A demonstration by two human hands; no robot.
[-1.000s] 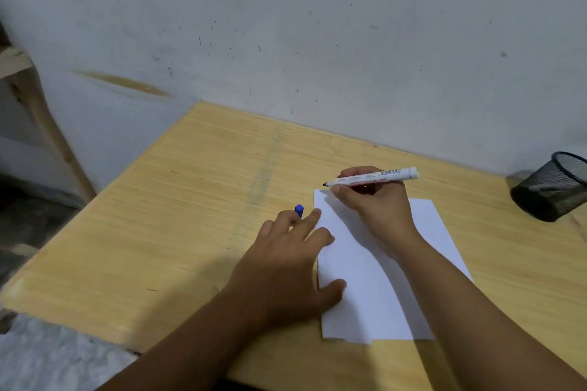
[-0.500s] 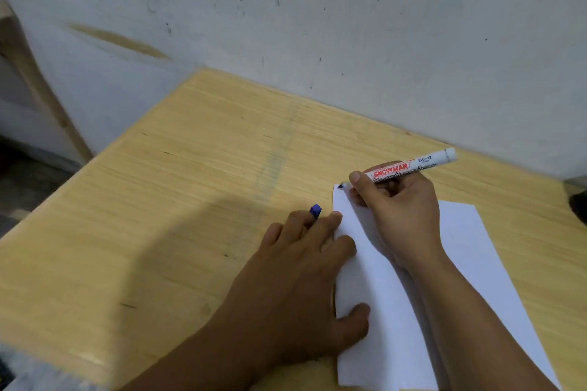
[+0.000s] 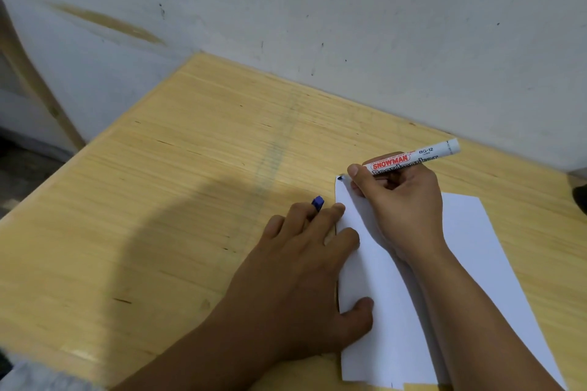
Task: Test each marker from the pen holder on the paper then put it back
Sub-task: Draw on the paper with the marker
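Observation:
A white sheet of paper (image 3: 470, 251) lies on the wooden table (image 3: 178, 187). My right hand (image 3: 400, 206) grips a white board marker (image 3: 422, 155) with red lettering. Its dark tip touches the paper's far left corner. My left hand (image 3: 301, 279) lies flat on the paper's left edge, thumb and forefinger on the sheet. A blue marker cap (image 3: 317, 202) pokes out between its fingers. The pen holder (image 3: 581, 197) shows only as a dark sliver at the right frame edge.
A grey-white scuffed wall (image 3: 349, 9) rises right behind the table. At the far left, a wooden post (image 3: 41, 92) leans beside the table's left edge, with dark floor below it.
The marker tip has come down from above the paper onto its far left corner. The view has closed in and swung left, so the pen holder has slid almost out of frame.

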